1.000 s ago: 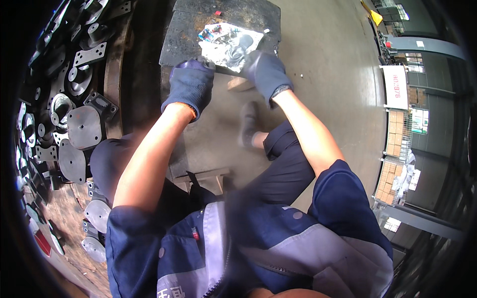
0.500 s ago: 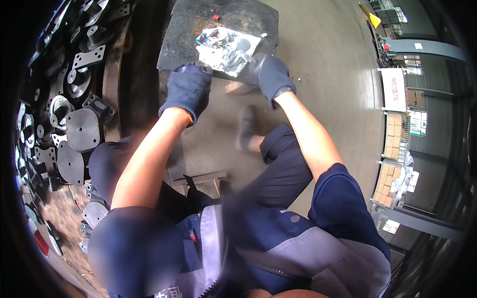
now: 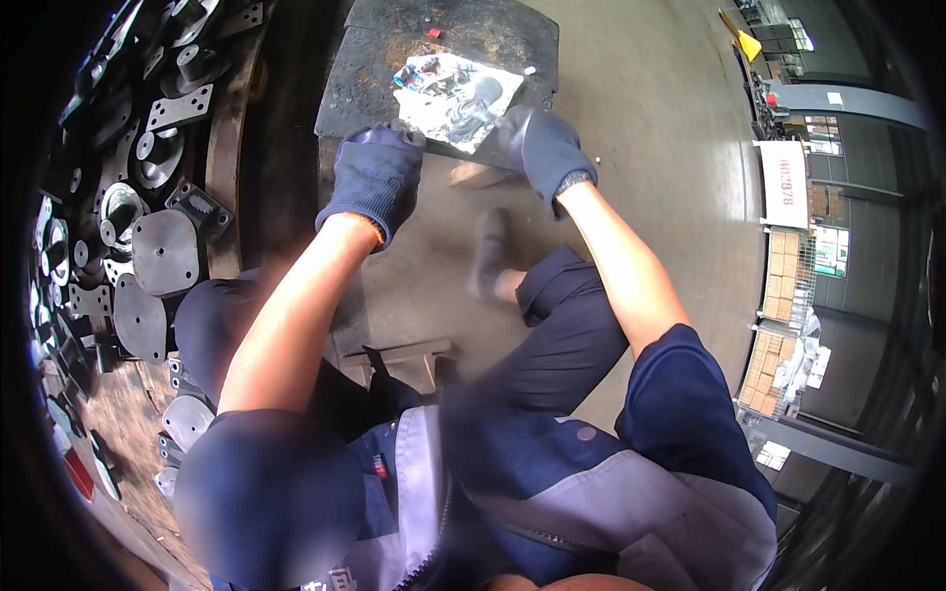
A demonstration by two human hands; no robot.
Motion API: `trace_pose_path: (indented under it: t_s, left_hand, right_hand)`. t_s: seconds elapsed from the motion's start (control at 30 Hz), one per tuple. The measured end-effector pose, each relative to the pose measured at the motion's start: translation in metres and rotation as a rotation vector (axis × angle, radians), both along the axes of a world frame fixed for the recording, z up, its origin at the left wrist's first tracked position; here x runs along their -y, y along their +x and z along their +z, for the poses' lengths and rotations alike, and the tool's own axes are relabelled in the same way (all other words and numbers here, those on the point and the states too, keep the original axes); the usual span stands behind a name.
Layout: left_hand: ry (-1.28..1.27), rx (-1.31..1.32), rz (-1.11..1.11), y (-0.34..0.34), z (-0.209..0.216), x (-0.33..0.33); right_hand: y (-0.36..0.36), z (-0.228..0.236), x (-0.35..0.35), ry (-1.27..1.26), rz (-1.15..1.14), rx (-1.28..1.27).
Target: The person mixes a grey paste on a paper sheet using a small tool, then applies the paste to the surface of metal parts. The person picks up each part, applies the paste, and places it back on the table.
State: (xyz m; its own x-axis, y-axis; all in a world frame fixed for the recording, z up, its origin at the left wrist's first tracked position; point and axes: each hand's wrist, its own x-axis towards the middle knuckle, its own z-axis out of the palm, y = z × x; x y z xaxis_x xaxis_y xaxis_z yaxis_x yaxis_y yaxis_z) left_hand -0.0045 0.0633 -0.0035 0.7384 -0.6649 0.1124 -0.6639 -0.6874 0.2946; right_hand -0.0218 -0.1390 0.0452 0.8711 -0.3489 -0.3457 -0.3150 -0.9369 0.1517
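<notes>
Right hand [image 3: 547, 153] has shifted slightly rightward from the white sheet, and the left hand [image 3: 379, 175] sits a little lower than a second ago.

The crumpled white sheet [image 3: 429, 110] lies on the dark desk [image 3: 367, 74] at the top centre of the frame, a grey patch [image 3: 485, 92] on its right part; both gloved hands are at its near side, one by each lower corner. The left fingers look curled in, but their tips are hidden; the right ones are blurred, so I cannot tell whether either set clamps anything. The step in hand seems to be two-handed work at the sheet's near edge; the next move probably calls for steady, matched hands without dragging the sheet.
</notes>
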Motion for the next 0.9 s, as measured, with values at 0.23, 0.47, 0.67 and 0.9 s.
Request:
trace_pose_path:
  t_s: [0.23,0.47,0.67,0.9]
  left_hand:
    - [-0.023,-0.015,0.003,-0.001,0.001,0.002]
    - [0.005,-0.005,0.002,-0.001,0.001,-0.001]
    - [0.031,-0.01,-0.014,0.0,0.001,0.0]
    - [-0.012,0.018,-0.041,0.0,0.0,0.0]
  right_hand:
    - [-0.011,0.009,-0.009,0.05,0.083,0.049]
    - [-0.018,-0.003,-0.009,0.138,0.122,0.09]
    - [-0.001,-0.01,-0.012,0.011,0.082,0.065]
    - [-0.006,-0.012,0.005,0.013,0.061,0.11]
